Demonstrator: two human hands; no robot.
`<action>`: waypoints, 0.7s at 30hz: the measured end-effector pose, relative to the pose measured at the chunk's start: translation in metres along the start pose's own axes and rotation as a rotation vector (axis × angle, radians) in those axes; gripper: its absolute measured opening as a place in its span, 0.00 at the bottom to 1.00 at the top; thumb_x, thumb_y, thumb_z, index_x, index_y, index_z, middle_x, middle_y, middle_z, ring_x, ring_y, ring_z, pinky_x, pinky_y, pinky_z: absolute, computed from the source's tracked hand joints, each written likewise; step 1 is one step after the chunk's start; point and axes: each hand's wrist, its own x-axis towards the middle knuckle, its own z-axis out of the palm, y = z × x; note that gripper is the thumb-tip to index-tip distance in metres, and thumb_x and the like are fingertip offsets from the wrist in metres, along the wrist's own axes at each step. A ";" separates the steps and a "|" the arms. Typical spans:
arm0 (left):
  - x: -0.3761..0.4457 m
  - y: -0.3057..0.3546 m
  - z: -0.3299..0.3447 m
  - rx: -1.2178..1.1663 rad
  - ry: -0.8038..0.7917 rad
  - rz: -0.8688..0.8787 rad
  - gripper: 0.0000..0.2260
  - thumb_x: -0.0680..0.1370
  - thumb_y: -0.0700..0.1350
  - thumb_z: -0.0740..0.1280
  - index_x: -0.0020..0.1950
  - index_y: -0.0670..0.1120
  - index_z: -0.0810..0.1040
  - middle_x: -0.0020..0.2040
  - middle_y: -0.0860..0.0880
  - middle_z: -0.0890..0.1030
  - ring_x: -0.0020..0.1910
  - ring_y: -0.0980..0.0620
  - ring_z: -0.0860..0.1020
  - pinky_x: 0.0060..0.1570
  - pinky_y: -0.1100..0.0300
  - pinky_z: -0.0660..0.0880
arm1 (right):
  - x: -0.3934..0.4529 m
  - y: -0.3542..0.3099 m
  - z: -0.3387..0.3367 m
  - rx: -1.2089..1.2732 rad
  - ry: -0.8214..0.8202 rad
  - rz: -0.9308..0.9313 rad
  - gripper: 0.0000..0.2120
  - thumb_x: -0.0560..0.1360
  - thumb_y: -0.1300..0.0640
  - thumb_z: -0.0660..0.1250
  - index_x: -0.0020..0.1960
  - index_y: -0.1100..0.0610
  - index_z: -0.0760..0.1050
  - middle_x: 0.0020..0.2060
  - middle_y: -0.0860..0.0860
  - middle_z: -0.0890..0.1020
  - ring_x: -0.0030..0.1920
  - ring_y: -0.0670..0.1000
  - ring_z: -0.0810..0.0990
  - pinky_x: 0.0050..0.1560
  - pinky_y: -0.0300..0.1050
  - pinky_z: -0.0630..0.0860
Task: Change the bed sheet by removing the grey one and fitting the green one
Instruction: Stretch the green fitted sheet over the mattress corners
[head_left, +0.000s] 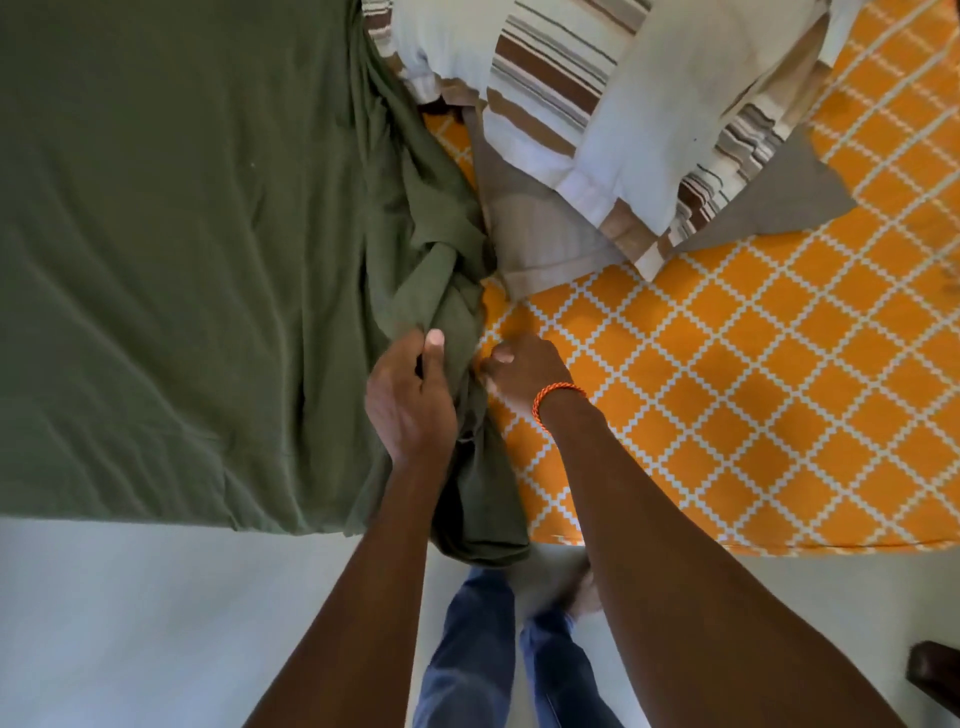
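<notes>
the left hand (408, 395) has its grip closed on a bunched fold of the green sheet (156, 234), thumb on top and fingers curled underneath; the right hand (519, 371) sits just beside it, fingers curled into the same gathered edge, pinching the cloth where it meets the mattress (727, 389); an orange cord bracelet (556, 397) circles the right wrist; both bare forearms reach in from the bottom of the view; the green sheet lies spread flat over the left part of the bed, with light wrinkles, and its loose edge runs in a twisted rope of folds from the far side down to the hands, then hangs over the near edge of the bed toward the floor (156, 623); the right part of the mattress is uncovered, showing an orange cover with a white lattice pattern; on it, beyond the hands, lies a heap of striped pillows (597, 93) in white, brown and tan, resting on crumpled grey cloth (540, 228), which looks like the grey sheet; below the bed edge are blue trouser legs (467, 649) and a bare foot (582, 592) on the pale floor; a dark object (935, 670) shows at the lower right corner, too cropped to tell.
</notes>
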 end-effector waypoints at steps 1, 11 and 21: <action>-0.006 -0.003 -0.001 -0.061 -0.011 0.051 0.19 0.85 0.50 0.65 0.37 0.46 0.65 0.32 0.51 0.65 0.33 0.47 0.66 0.35 0.52 0.64 | 0.008 -0.002 0.002 0.192 0.062 0.062 0.06 0.72 0.52 0.68 0.40 0.53 0.80 0.41 0.56 0.82 0.40 0.56 0.79 0.40 0.45 0.74; -0.052 0.007 -0.033 -0.270 -0.288 0.374 0.20 0.84 0.44 0.65 0.33 0.44 0.65 0.31 0.51 0.65 0.32 0.50 0.65 0.32 0.47 0.65 | 0.016 -0.063 -0.015 1.352 -0.332 0.237 0.32 0.76 0.37 0.71 0.70 0.58 0.79 0.66 0.58 0.81 0.67 0.57 0.80 0.72 0.58 0.73; -0.012 0.028 -0.030 -0.285 -0.230 0.401 0.18 0.83 0.43 0.65 0.34 0.47 0.67 0.34 0.56 0.66 0.36 0.50 0.67 0.39 0.49 0.67 | -0.010 -0.032 -0.030 1.664 -0.250 0.065 0.24 0.77 0.43 0.70 0.65 0.58 0.80 0.61 0.58 0.83 0.64 0.58 0.80 0.70 0.56 0.74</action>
